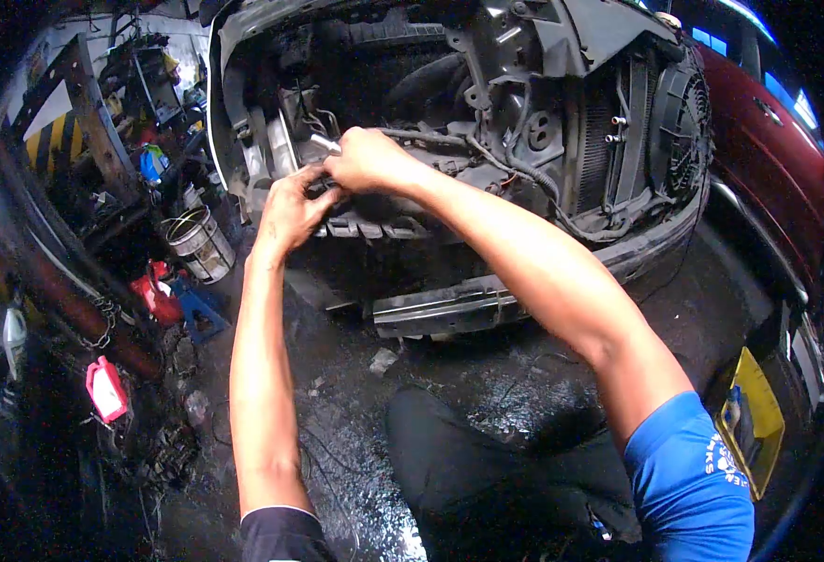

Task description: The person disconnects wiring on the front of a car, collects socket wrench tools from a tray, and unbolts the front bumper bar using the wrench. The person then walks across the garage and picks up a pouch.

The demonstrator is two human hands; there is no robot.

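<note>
Both my hands meet over the opened front end of a vehicle [430,220], at its left part in the head view. My left hand [290,214] has its fingers curled, with the thumb bent in toward my right hand. My right hand [371,162] is closed in a pinch right beside it, knuckles up. A short pale piece [324,143] sticks out past the right fingers; I cannot tell whether it is gripped. What lies between the fingertips is hidden. Below the hands runs a dark slotted cross panel [370,229], with wires [524,171] to the right.
A radiator [599,140] and fan [683,131] are on the right, near a red car [768,140]. A metal bumper bar [449,307] crosses low in front. On the left are a bucket [201,245], blue stand [196,307] and red bottle [106,389]. A yellow tray [757,412] stands at right.
</note>
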